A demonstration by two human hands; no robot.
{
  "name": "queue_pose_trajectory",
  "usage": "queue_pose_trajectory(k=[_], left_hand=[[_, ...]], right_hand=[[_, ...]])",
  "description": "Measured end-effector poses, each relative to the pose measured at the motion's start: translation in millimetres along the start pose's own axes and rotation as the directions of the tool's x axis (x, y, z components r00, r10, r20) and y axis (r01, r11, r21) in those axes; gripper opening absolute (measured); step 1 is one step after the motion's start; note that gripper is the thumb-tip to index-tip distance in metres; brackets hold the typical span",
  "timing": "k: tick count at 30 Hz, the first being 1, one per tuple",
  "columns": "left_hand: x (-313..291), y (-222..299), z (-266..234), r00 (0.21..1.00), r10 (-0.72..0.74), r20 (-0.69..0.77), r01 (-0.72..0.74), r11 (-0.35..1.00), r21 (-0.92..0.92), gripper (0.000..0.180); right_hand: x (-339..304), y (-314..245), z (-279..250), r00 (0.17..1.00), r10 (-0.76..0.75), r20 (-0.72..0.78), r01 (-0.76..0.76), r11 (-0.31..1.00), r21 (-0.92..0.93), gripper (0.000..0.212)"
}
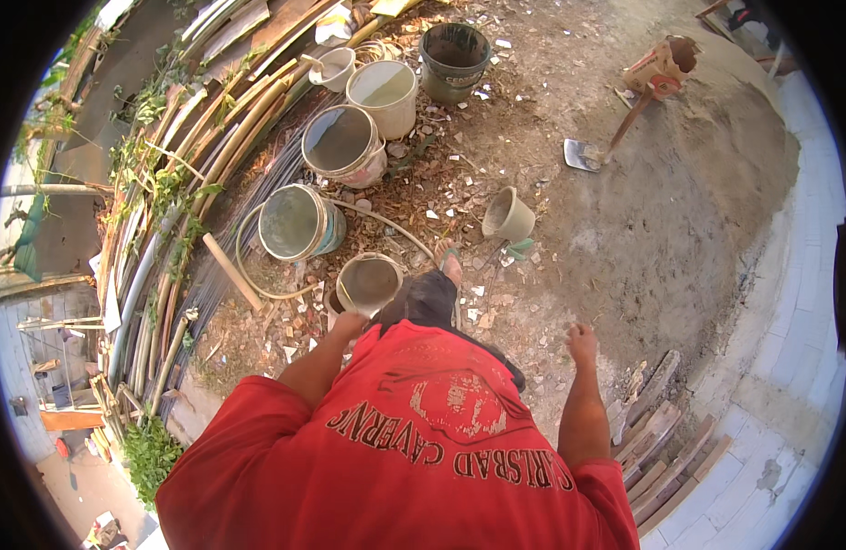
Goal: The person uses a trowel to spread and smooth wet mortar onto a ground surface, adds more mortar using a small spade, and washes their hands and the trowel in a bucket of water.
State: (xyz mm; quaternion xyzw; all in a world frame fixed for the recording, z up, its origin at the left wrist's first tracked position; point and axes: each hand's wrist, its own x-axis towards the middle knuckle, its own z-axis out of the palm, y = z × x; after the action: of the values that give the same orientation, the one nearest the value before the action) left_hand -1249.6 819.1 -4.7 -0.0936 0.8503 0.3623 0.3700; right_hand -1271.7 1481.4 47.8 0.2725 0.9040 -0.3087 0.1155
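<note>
My left hand (350,326) is closed at the near side of a grey-rimmed bucket (369,281), just left of my dark trouser leg. Its fingertips and any handle under them are hidden. Grey contents show inside that bucket. My right hand (582,342) hangs in the air on the other side, loosely bent, holding nothing, with some fingers apart. Below it is bare, dusty ground. A small grey bucket (508,216) leans on the ground ahead of my foot (450,264).
Several buckets line the left, among them a teal-sided one (301,223), a white one (383,96) and a black one (455,62). A hose (386,220) curls between them. A shovel (584,156) lies by the sand pile (698,202). Wooden planks (661,440) lie at right, poles (230,128) at left.
</note>
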Motion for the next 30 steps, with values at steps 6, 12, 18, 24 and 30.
queue_pose_trajectory(k=[6, 12, 18, 24, 30], left_hand=[[173.1, 275.5, -171.7, 0.96, 0.213, -0.184, -0.264, 0.907, -0.327, 0.035], [266.6, 308.1, -320.9, 0.925, 0.158, -0.346, -0.275, 0.906, -0.321, 0.035], [352.1, 251.2, -393.4, 0.941, -0.085, -0.328, -0.093, 0.865, -0.492, 0.032], [462.8, 95.4, -464.7, 0.767, -0.441, -0.465, 0.302, 0.889, -0.345, 0.025], [634.6, 57.7, -597.9, 0.735, -0.313, -0.602, 0.311, 0.944, -0.111, 0.026]], right_hand=[[-23.7, 6.1, 110.6, 0.774, 0.239, 0.586, -0.285, 0.959, -0.015, 0.04], [99.2, -198.5, 169.1, 0.774, 0.033, 0.632, 0.172, 0.95, -0.261, 0.035], [291.6, -421.1, 211.0, 0.733, 0.105, 0.672, -0.243, 0.963, 0.115, 0.05], [432.2, -568.7, 314.1, 0.69, 0.042, 0.723, 0.06, 0.992, -0.114, 0.069], [478.4, -677.0, 357.8, 0.659, 0.046, 0.751, 0.374, 0.846, -0.38, 0.075]])
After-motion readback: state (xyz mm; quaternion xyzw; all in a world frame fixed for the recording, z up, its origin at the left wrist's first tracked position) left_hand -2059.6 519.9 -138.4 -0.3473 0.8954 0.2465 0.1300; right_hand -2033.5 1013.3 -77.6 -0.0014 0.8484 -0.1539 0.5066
